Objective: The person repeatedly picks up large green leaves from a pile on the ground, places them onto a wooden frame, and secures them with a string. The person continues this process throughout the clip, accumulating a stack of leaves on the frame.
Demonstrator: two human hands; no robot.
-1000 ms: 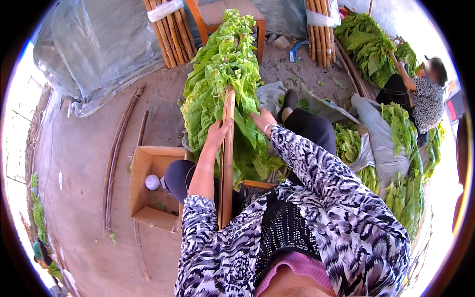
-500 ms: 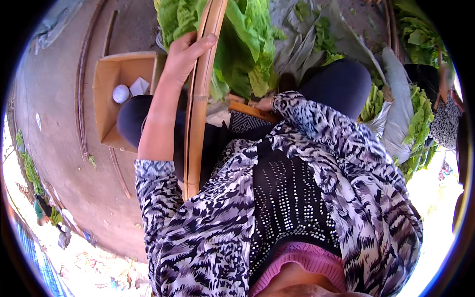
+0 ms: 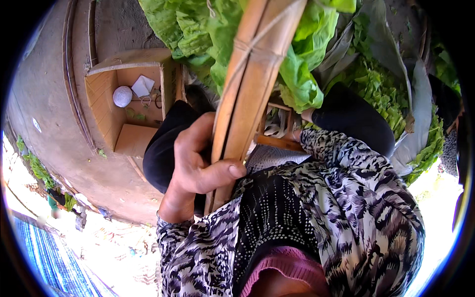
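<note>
My left hand [image 3: 200, 161] is wrapped round a split bamboo pole [image 3: 255, 59] that slants up and away from my chest, thumb across the front. A thin cord [image 3: 267, 28] runs along the pole and loops round it near a joint. Large green leaves [image 3: 210, 44] hang at both sides of the pole's far part. Down between my knees, my right hand [image 3: 295, 135] is closed at the edge of a small wooden stool [image 3: 279, 142] with a patterned seat. Most of its fingers are hidden.
An open cardboard box [image 3: 101, 99] stands on the ground at the left, holding a white ball of string [image 3: 122, 96] and a folded white paper [image 3: 143, 86]. Long thin poles [image 3: 69, 74] lie farther left. Heaped green leaves [image 3: 373, 81] and grey sheeting [image 3: 420, 99] lie at the right.
The bamboo pole with its leaves has come nearer and tilted to the right. My left hand now appears lower and closer. The stool and my right hand appear lower and farther right.
</note>
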